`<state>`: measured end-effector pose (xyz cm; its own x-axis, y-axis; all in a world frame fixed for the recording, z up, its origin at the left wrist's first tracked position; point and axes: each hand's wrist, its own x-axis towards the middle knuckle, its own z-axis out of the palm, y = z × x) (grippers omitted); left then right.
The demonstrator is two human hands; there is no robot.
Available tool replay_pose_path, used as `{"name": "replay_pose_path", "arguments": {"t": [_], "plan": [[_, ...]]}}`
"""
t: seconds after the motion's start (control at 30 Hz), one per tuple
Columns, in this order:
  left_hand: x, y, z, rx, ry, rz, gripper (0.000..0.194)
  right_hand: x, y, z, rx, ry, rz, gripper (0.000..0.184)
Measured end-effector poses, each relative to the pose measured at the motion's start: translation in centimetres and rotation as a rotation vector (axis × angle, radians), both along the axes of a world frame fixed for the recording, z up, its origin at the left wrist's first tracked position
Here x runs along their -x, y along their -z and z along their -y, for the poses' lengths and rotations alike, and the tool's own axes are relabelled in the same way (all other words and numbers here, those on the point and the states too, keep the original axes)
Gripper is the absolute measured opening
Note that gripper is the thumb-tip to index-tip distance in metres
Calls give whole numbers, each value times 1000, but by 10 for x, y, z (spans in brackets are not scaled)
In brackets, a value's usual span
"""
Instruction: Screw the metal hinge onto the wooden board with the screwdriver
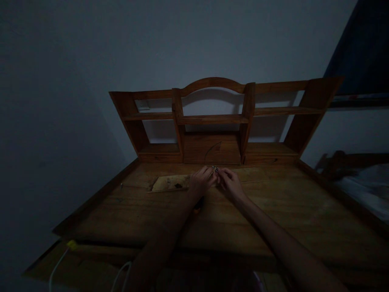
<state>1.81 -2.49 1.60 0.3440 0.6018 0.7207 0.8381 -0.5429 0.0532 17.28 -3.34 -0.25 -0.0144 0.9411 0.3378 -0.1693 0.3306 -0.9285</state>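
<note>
Both hands meet over the middle of a wooden desk (288,202), close to the hutch at its back. Between their fingertips is a small shiny metal piece (214,168), too small and dark to name. My left hand (200,180) has its fingers closed around the piece from the left. My right hand (230,181) pinches at it from the right. Beneath the hands lies a pale, worn strip (170,183) with a dark patch on it. Partly hidden under my left forearm is a dark object with an orange end (197,210).
A wooden hutch (212,119) with shelves stands along the desk's back edge against the wall. A small shiny item (121,185) lies at the desk's left. A yellow piece with a white cord (72,244) is at the front left. Whitish cloth or plastic (369,188) lies beyond the right edge.
</note>
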Motion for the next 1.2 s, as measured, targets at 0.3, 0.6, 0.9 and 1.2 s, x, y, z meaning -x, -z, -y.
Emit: {"name": "replay_pose_path", "arguments": {"t": [0.3,0.6,0.9,1.2], "plan": [[0,-2,1,13,3,3,19,-1,-1,2,-14,34,150,43],[1,4,-4,-8,10,18,20,0,-9,8,-56,71,178,41],[1,2,-2,-8,-16,-14,20,2,-6,5,-42,70,104,40],[2,4,-4,-61,30,1,20,1,-3,1,-22,52,10,35]]}}
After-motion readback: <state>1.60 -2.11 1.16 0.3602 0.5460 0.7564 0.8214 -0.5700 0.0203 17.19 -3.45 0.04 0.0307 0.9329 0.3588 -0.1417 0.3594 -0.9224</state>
